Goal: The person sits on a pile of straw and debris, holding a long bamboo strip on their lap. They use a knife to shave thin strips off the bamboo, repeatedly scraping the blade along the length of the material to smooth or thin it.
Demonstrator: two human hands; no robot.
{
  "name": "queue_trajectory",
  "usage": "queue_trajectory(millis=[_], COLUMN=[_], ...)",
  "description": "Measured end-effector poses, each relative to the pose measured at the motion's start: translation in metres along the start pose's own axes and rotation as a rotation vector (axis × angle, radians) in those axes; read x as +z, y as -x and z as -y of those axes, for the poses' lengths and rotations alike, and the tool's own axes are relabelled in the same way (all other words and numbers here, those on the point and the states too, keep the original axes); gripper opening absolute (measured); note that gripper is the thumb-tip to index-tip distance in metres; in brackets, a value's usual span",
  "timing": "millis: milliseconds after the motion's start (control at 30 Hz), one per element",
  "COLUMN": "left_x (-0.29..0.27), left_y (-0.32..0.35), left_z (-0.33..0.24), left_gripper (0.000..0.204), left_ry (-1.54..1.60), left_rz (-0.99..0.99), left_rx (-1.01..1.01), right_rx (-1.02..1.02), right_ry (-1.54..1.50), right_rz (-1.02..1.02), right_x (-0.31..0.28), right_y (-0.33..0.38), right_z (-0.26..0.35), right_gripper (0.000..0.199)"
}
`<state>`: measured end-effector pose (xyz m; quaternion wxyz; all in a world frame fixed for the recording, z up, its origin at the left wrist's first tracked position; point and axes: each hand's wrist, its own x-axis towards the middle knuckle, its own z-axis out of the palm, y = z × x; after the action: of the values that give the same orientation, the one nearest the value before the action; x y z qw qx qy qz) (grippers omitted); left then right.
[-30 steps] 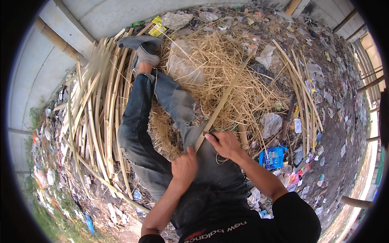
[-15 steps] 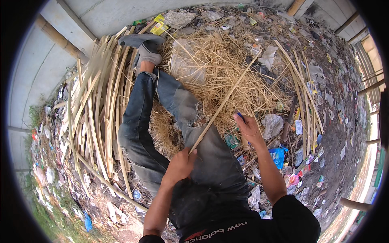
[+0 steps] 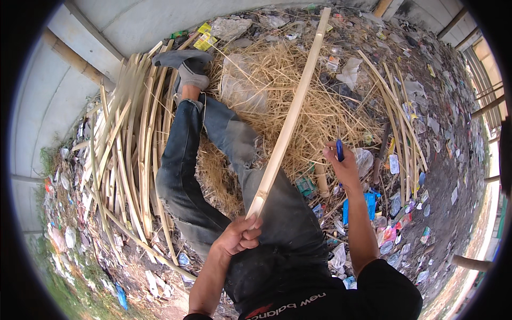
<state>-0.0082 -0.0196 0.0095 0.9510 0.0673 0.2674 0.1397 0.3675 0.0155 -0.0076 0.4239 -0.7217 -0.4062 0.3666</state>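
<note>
Near my lap, my left hand (image 3: pixel 238 235) is closed round the lower end of a long bamboo strip (image 3: pixel 289 118). The strip slants up and away over my thigh, its pale broad side showing, and its far end reaches past the heap of shavings. Right of the strip and apart from it, my right hand (image 3: pixel 344 165) is closed on a slim blue-handled tool (image 3: pixel 340 150) that stands nearly upright. The tool's working end cannot be made out. Pale bamboo shavings (image 3: pixel 298 80) lie in a loose heap beyond my knees.
A large stack of bamboo strips (image 3: pixel 144 144) lies left of my legs. Several thinner strips (image 3: pixel 401 128) lie on the right, beside a dark stick (image 3: pixel 382 152). Plastic litter, including a blue packet (image 3: pixel 368 205), covers the ground. A grey wall (image 3: pixel 64 101) runs along the left and back.
The bamboo strip has turned from its narrow edge to its broad face, and its far end has risen higher in view. My right hand has shifted slightly right, the blue tool now more upright.
</note>
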Motion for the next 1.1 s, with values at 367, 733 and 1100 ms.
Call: queue_trajectory(millis=[367, 733, 1100], left_x=[0.013, -0.001, -0.031], left_y=[-0.019, -0.004, 0.044], left_z=[0.006, 0.004, -0.013], left_gripper=[0.038, 0.039, 0.062], left_ry=[0.027, -0.023, -0.769], left_rz=[0.190, 0.232, -0.157], left_rx=[-0.050, -0.099, 0.413], right_rx=[-0.002, 0.028, -0.114], right_ry=[-0.659, -0.721, -0.262], right_rz=[0.395, 0.369, -0.295], right_x=[0.076, 0.072, -0.089], right_y=[0.011, -0.003, -0.062], right_z=[0.068, 0.063, 0.075], right_gripper=[0.045, 0.048, 0.035])
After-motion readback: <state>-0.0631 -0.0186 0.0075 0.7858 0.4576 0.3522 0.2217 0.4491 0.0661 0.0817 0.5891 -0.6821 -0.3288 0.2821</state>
